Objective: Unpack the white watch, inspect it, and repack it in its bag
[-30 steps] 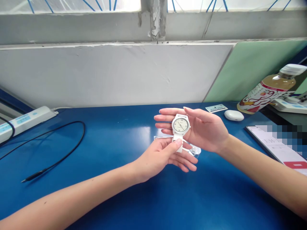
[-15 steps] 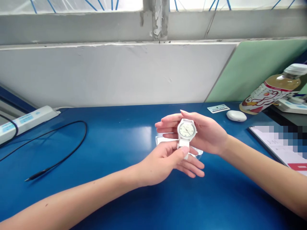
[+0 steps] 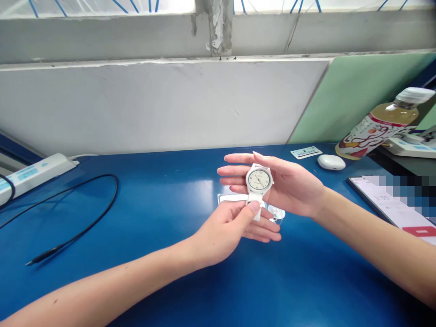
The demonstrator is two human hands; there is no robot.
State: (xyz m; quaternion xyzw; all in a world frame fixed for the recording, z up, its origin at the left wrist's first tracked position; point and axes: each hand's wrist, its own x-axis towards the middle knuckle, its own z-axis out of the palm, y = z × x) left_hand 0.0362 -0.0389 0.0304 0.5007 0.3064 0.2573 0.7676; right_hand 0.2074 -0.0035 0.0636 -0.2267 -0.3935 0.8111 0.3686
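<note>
Overall, a broad, glossy blue tabletop (image 3: 153, 218) spanned the view. At its left edge lay a long white power strip (image 3: 36, 175); at far right stood a clear bottle of pale amber drink (image 3: 373, 131), with a flat, black-edged device with a lit screen (image 3: 381, 204) nearer. Bare left hand (image 3: 226, 229) pinched a white, round-faced wristwatch (image 3: 259, 180) by its strap, thumb on top, fingers stretched out below. Watch was above the tabletop, dial up. Bare right hand (image 3: 288, 184) was open, fingers slightly spread, just behind the watch; contact could not be told. Beside the bottle: a small white rounded case (image 3: 331, 162)
</note>
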